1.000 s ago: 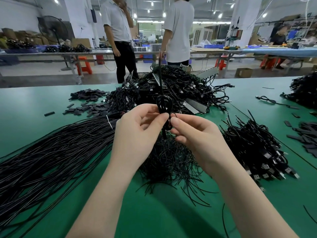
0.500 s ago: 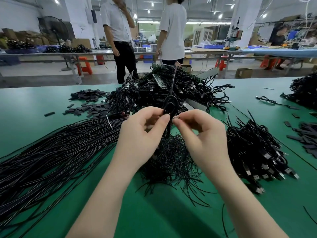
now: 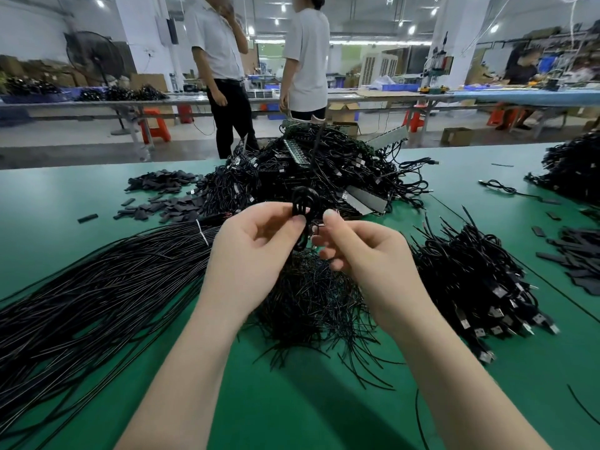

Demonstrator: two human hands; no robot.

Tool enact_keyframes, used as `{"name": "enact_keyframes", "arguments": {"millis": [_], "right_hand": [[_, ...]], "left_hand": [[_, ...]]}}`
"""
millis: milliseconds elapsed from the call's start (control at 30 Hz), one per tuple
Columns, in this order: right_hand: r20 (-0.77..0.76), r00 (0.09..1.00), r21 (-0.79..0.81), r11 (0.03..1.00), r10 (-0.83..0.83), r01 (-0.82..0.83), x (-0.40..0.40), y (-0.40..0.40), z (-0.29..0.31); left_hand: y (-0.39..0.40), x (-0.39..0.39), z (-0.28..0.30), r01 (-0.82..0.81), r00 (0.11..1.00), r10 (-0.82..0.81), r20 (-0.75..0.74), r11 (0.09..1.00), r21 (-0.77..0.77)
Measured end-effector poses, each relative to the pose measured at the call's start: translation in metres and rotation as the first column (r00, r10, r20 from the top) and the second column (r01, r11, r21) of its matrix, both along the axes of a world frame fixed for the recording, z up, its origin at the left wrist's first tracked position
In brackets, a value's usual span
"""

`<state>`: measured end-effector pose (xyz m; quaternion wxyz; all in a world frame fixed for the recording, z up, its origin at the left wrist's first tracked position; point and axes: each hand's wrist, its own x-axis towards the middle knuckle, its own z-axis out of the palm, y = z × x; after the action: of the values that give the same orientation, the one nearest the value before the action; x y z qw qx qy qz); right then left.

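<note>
Both hands pinched: our left hand (image 3: 256,251) the small black plastic cable coil (image 3: 303,201), since turned slightly, our right hand (image 3: 363,251) its thin tie (image 3: 319,226) beside, binding probably nearly done.

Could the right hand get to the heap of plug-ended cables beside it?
Probably yes: the heap of plug-ended cables lies right of the right hand with nothing between, though it is pinching the coiled cable that the left hand holds.
</note>
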<state>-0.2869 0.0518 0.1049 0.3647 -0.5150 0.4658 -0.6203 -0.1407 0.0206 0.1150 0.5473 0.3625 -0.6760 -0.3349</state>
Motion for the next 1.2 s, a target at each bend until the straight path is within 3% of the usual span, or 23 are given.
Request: {"name": "enact_keyframes", "arguments": {"millis": [167, 433, 467, 500, 533, 567, 600, 633, 667, 733, 800, 833, 933, 1033, 1200], "right_hand": [[0.318, 0.938, 0.159, 0.968, 0.135, -0.193, 0.000, 0.004, 0.007], [0.449, 0.864, 0.148, 0.934, 0.229, -0.324, 0.002, 0.005, 0.008], [0.354, 0.917, 0.088, 0.970, 0.182, -0.227, 0.004, 0.005, 0.005], [0.145, 0.987, -0.020, 0.998, 0.063, -0.061, 0.006, 0.003, 0.001], [-0.140, 0.977, -0.201, 0.971, -0.161, 0.132, 0.006, 0.001, -0.004], [-0.376, 0.831, -0.429, 0.872, -0.411, 0.237, 0.006, 0.000, -0.008], [-0.483, 0.656, -0.612, 0.759, -0.580, 0.220, 0.006, -0.001, -0.013], [-0.519, 0.541, -0.717, 0.682, -0.661, 0.146, 0.005, -0.003, -0.016], [-0.527, 0.507, -0.753, 0.651, -0.682, 0.092, 0.003, -0.005, -0.018], [-0.519, 0.612, -0.667, 0.730, -0.597, 0.146, 0.002, -0.006, -0.017], [-0.384, 0.843, -0.421, 0.884, -0.377, 0.203, 0.004, -0.004, -0.013], [-0.289, 0.912, -0.310, 0.929, -0.292, 0.200, 0.006, -0.003, -0.012], [-0.179, 0.946, -0.225, 0.947, -0.271, 0.228, 0.003, -0.004, -0.011], [-0.077, 0.981, -0.185, 0.970, -0.176, 0.160, -0.005, -0.002, -0.006], [-0.155, 0.966, -0.186, 0.967, -0.206, 0.177, 0.000, 0.003, -0.002]], "left_hand": [[0.001, -0.001, 0.000, 0.020, 0.997, -0.011, 0.074, 0.993, -0.116], [0.007, -0.002, 0.003, -0.042, 0.993, 0.067, 0.098, 0.971, -0.237], [0.008, -0.004, 0.003, -0.057, 0.991, 0.083, 0.102, 0.969, -0.239], [0.009, -0.006, 0.003, -0.075, 0.989, 0.100, 0.106, 0.973, -0.220], [0.010, -0.009, 0.002, -0.089, 0.988, 0.108, 0.110, 0.981, -0.171], [0.011, -0.011, 0.001, -0.098, 0.988, 0.109, 0.113, 0.990, -0.098], [0.010, -0.012, -0.001, -0.098, 0.989, 0.099, 0.112, 0.995, -0.012], [0.009, -0.013, -0.002, -0.084, 0.993, 0.077, 0.095, 0.994, 0.073], [0.007, -0.012, -0.003, -0.072, 0.995, 0.063, 0.071, 0.988, 0.136], [0.005, -0.009, -0.003, -0.076, 0.997, 0.073, 0.028, 0.984, 0.159], [0.005, -0.010, -0.003, -0.084, 0.996, 0.088, -0.025, 0.989, 0.119], [0.006, -0.010, -0.003, -0.088, 0.996, 0.090, -0.025, 0.992, 0.089], [0.010, -0.014, -0.002, -0.042, 0.999, 0.042, 0.013, 0.998, 0.039], [0.010, -0.012, 0.000, 0.082, 0.995, -0.076, -0.070, 0.992, 0.093], [0.006, -0.008, 0.000, 0.235, 0.963, -0.189, -0.194, 0.939, 0.251]]}}
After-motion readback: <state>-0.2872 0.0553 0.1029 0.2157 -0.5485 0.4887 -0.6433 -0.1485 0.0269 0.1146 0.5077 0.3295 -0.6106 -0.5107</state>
